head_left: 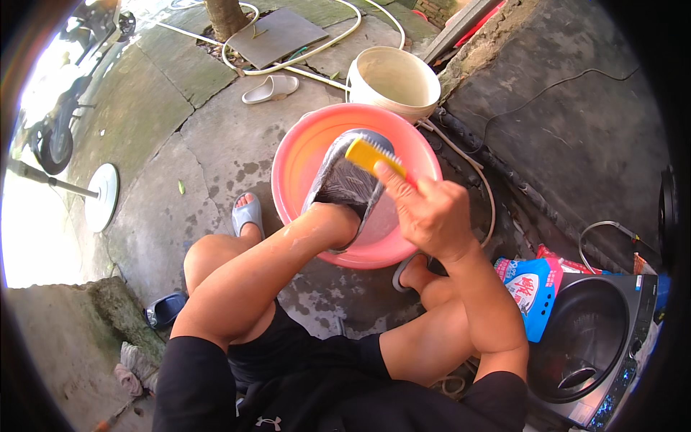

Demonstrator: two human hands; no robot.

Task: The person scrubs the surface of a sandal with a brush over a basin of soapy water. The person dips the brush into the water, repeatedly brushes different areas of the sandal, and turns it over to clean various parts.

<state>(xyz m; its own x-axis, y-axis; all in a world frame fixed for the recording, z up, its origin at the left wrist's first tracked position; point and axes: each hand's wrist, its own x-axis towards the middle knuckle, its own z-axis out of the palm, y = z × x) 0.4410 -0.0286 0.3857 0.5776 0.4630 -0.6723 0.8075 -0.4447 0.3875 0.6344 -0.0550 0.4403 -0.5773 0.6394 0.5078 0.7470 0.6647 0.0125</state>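
Note:
My left hand (341, 216) is pushed into a dark grey slipper (351, 178), so its fingers are hidden; the slipper is held tilted over a pink plastic basin (289, 162). White suds streak the slipper's upper and rim, and some foam clings to my left wrist. In my right hand (437, 213) is a yellow scrubbing brush (370, 156) with pale bristles, my thumb lying along its back. The brush head is over the slipper's toe end; whether the bristles touch it I cannot tell. Pale, cloudy liquid appears in the basin's bottom.
Behind the basin stands a cream bucket (397, 81), with a pale hose (313, 54) and a light slipper (270, 89) nearby. At right, a blue detergent bag (526, 297) rests by a dark appliance with a round lid (580, 340). A dark blue shoe (166, 310) lies left.

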